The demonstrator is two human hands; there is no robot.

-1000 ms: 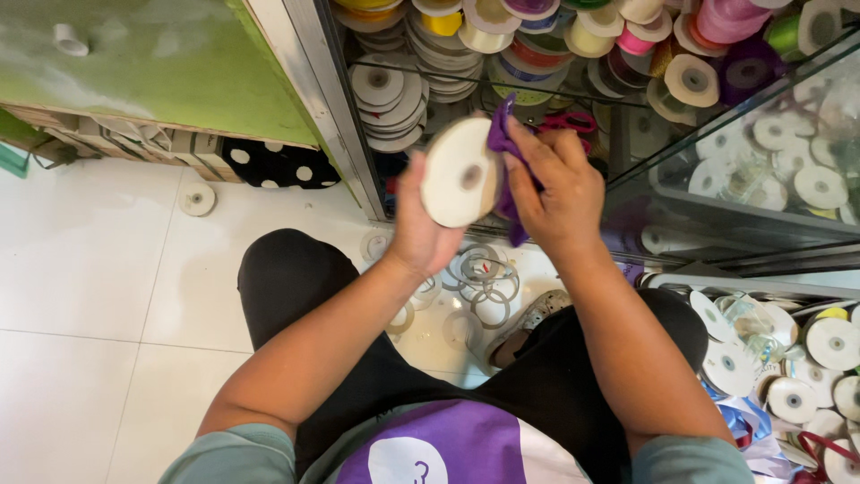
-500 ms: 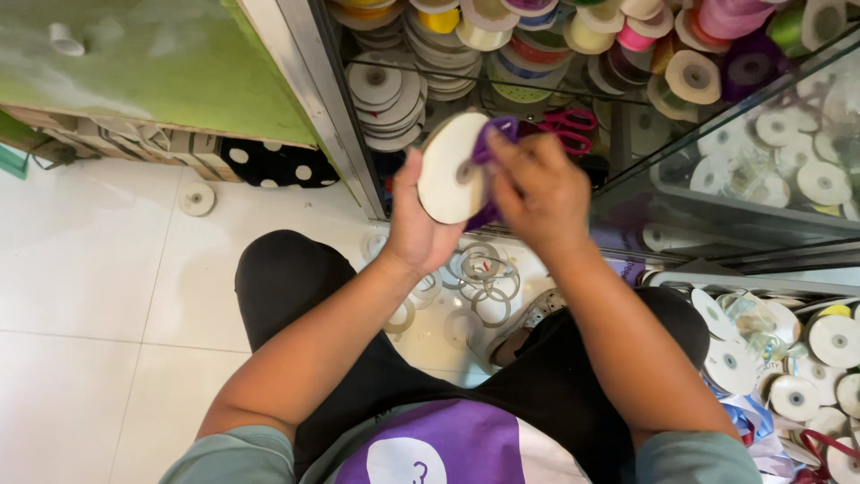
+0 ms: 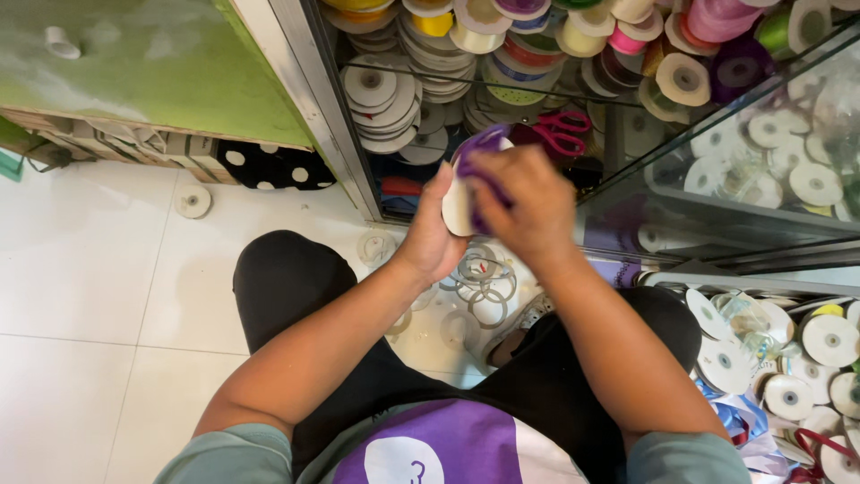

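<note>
since the earlier frame the spool (image 3: pixel 457 204) has turned nearly edge-on. left hand (image 3: pixel 430 237) grasps it from behind; right hand (image 3: pixel 524 206) is clenched over its front, pinching purple ribbon (image 3: pixel 475 148). spool face mostly hidden by the right hand. both held before the glass cabinet (image 3: pixel 761 206); empty rings (image 3: pixel 479 278) on floor below.
</note>
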